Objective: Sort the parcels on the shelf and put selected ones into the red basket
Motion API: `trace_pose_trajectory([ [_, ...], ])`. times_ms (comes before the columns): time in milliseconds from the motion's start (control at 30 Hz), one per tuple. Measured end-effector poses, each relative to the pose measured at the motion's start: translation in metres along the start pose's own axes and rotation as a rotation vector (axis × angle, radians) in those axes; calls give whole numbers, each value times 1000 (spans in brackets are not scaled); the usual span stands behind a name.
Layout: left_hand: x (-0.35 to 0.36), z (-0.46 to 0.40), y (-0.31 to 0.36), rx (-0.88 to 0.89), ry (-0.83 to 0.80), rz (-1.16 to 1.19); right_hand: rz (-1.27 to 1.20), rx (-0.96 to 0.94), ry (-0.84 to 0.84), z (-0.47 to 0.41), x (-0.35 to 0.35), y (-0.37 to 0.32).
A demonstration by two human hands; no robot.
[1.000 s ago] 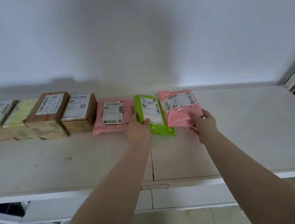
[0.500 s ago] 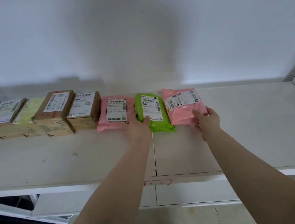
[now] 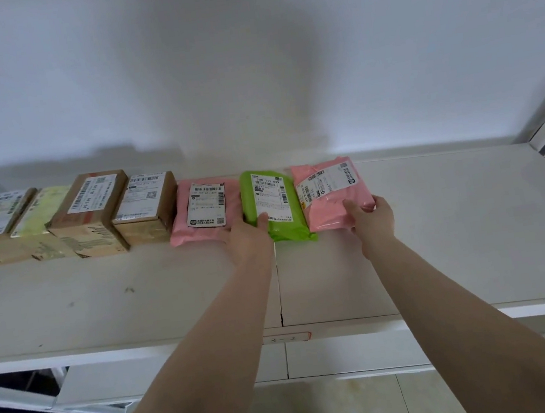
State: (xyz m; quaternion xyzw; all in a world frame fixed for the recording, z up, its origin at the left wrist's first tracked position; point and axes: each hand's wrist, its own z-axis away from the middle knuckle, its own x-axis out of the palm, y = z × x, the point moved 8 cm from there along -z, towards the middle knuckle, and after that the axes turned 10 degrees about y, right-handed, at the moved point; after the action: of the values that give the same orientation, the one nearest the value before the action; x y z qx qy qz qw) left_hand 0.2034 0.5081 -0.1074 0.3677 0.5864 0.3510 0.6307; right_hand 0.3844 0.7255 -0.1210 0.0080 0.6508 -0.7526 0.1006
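White shelf [image 3: 138,301] below us carries a row of parcels: cardboard boxes [image 3: 93,214] at ten o'clock, then a pink mailer [image 3: 206,211]. Our left hand [image 3: 247,238] lies with flat, loose fingers on the green mailer [image 3: 275,202]. At one o'clock our right hand [image 3: 374,219] grips the second pink mailer [image 3: 330,189].

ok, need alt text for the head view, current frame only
Two bare arms reach onto a white shelf: the left hand rests at the near end of a green mailer, and the right hand grips the near corner of a pink mailer. Another pink mailer and a row of cardboard boxes line the shelf to the left.
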Motion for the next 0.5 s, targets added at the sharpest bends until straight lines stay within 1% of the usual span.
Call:
trace_pose_trajectory([
  [267, -5, 3, 4, -33, -1, 6, -17, 36, -22, 2, -4, 0],
  [400, -12, 4, 2, -59, 18, -2, -26, 72, -35, 2, -6, 2],
  [500, -22, 5, 0, -84, 43, -3, -2, 63, -28, 5, -10, 0],
])
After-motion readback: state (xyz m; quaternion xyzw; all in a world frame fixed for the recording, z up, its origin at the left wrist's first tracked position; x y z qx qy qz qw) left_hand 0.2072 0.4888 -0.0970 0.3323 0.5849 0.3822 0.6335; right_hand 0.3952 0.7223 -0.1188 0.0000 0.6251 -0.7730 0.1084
